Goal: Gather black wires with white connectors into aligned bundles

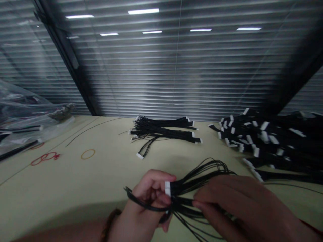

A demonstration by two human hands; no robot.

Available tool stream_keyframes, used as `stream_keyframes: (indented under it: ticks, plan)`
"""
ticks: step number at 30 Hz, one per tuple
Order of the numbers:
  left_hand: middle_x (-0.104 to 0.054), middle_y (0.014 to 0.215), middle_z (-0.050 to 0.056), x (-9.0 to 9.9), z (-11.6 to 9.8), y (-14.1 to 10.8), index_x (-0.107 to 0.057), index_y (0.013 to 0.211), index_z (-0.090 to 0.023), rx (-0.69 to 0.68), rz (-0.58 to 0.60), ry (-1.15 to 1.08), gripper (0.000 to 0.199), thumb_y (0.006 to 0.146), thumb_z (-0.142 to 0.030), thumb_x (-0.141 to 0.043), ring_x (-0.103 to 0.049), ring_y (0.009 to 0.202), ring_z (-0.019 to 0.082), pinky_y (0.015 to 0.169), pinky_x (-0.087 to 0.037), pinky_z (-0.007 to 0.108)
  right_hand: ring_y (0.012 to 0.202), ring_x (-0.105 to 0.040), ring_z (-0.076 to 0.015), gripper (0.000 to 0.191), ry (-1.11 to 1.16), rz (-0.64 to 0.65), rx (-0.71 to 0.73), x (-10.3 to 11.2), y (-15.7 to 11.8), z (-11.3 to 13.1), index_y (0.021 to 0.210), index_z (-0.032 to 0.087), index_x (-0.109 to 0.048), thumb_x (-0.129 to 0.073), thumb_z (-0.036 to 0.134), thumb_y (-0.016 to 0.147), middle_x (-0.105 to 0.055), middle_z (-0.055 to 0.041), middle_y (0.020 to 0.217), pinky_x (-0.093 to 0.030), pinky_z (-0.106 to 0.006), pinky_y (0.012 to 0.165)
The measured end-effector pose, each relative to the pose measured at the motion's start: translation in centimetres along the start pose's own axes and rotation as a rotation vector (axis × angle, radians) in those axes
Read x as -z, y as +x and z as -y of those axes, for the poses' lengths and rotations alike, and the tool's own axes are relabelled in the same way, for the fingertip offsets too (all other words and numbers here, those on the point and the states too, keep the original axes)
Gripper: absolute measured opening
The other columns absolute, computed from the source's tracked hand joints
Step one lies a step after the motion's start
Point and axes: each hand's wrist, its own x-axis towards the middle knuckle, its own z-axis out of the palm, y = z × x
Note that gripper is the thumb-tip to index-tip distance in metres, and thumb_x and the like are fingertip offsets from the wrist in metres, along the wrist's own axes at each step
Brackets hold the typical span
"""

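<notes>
Low in the head view, my left hand [148,198] is closed around a bundle of black wire harnesses [199,178] near its white connectors [167,188]. A few wire ends stick out over the left wrist side. My right hand [234,205] pinches the black wires just right of the connectors, thumb and forefinger together. Loose strands arch up behind the right hand and trail down below both hands. The right hand hides part of the bundle.
Behind my hands lies a small stack of black harnesses [164,129]. A large pile of harnesses with white connectors [272,141] fills the right. Rubber bands [88,154], a loose wire and a clear plastic bag [37,107] lie left. Window blinds [161,67] rise behind the table.
</notes>
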Motion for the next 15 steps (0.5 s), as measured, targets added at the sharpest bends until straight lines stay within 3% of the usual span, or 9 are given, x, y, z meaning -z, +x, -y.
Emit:
stream_keyframes:
  ticks: [5, 9, 15]
  plan:
    - [-0.049, 0.068, -0.005, 0.1, 0.5, -0.3, -0.060, 0.098, -0.030, 0.027, 0.064, 0.031, 0.016, 0.085, -0.038, -0.056, -0.040, 0.044, 0.001, 0.041, -0.037, 0.010, 0.055, -0.054, -0.0110, 0.038, -0.037, 0.073, 0.012, -0.6, -0.1, -0.1, 0.073, 0.022, -0.059, -0.029, 0.025, 0.097, -0.061, 0.0025, 0.066, -0.041, -0.025, 0.051]
    - [-0.053, 0.069, -0.003, -0.2, 0.7, -0.4, -0.059, 0.096, -0.026, 0.063, 0.055, 0.066, 0.016, 0.084, -0.037, -0.057, -0.040, 0.047, 0.003, 0.041, -0.039, 0.012, 0.057, -0.055, -0.0115, 0.046, -0.047, 0.060, 0.060, -1.6, -0.3, -0.3, 0.077, 0.020, -0.060, -0.020, 0.026, 0.099, -0.063, -0.0002, 0.072, -0.041, -0.027, 0.052]
    - [-0.055, 0.067, -0.001, -0.4, 0.5, 0.5, -0.058, 0.091, -0.020, 0.123, -0.003, 0.099, 0.016, 0.082, -0.033, -0.060, -0.041, 0.045, 0.004, 0.038, -0.036, 0.012, 0.065, -0.057, -0.0126, 0.033, -0.098, 0.082, 0.057, -1.4, 0.1, 0.1, 0.085, 0.022, -0.058, -0.027, 0.020, 0.097, -0.063, 0.0010, 0.079, -0.042, -0.028, 0.058]
